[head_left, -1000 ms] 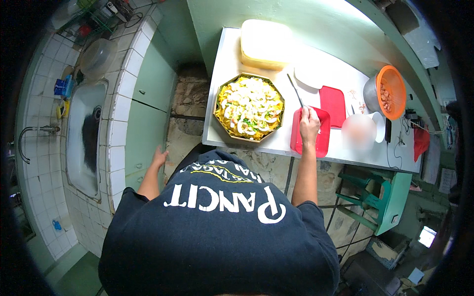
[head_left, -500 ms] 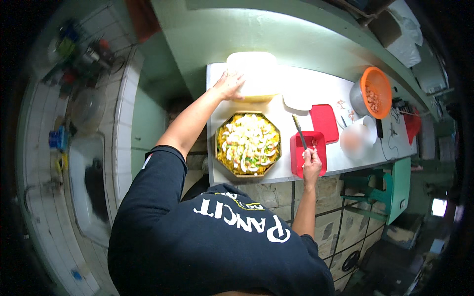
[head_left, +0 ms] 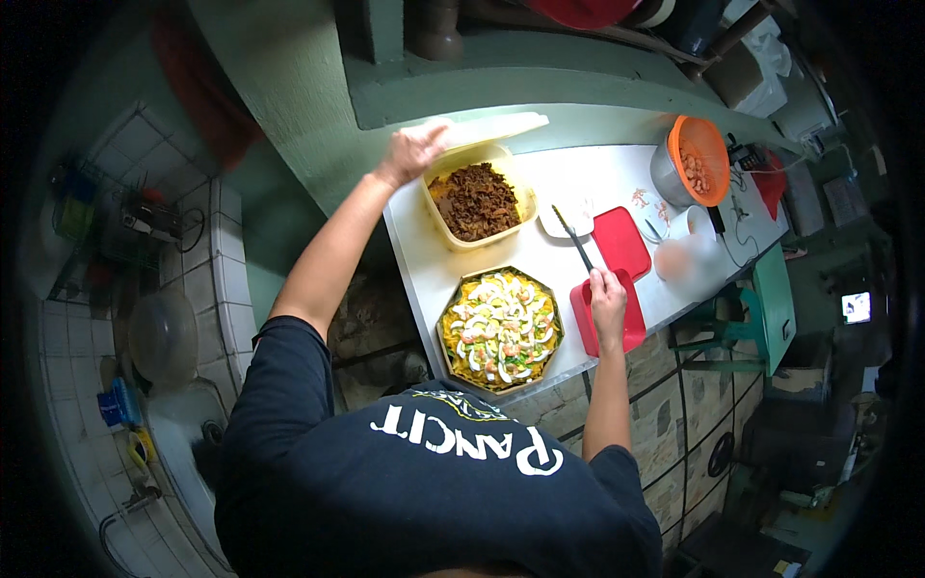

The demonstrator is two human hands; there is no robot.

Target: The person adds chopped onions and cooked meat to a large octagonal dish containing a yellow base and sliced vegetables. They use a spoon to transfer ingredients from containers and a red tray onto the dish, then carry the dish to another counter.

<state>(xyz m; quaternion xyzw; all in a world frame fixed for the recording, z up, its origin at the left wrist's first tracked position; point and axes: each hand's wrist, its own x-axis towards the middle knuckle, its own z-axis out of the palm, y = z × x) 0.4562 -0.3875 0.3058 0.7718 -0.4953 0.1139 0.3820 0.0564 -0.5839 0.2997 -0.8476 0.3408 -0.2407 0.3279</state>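
Observation:
My left hand (head_left: pixel 414 154) grips the edge of a pale lid (head_left: pixel 496 128), tilted up behind a yellow plastic tub (head_left: pixel 482 238). Dark brown chopped food (head_left: pixel 477 200) fills much of that tub. My right hand (head_left: pixel 608 303) is closed around a long dark utensil (head_left: pixel 578 243) with a yellowish far end; its exact kind is unclear. The hand is over a red plastic container (head_left: pixel 629 326), whose contents are mostly hidden. Left of it, an octagonal tray (head_left: pixel 441 337) holds yellow food topped with egg slices, shrimp and greens.
Beyond the utensil lie a white dish (head_left: pixel 557 227) and a red lid (head_left: pixel 621 241). Farther right stand an orange colander (head_left: pixel 711 154) of pinkish pieces in a metal pot (head_left: pixel 665 175) and a white container (head_left: pixel 692 224). A green stool (head_left: pixel 747 313) stands beyond the table's right side.
The lid has come up off the yellow tub in my left hand, exposing the brown food. My right hand still holds the utensil over the red container. The view has shifted.

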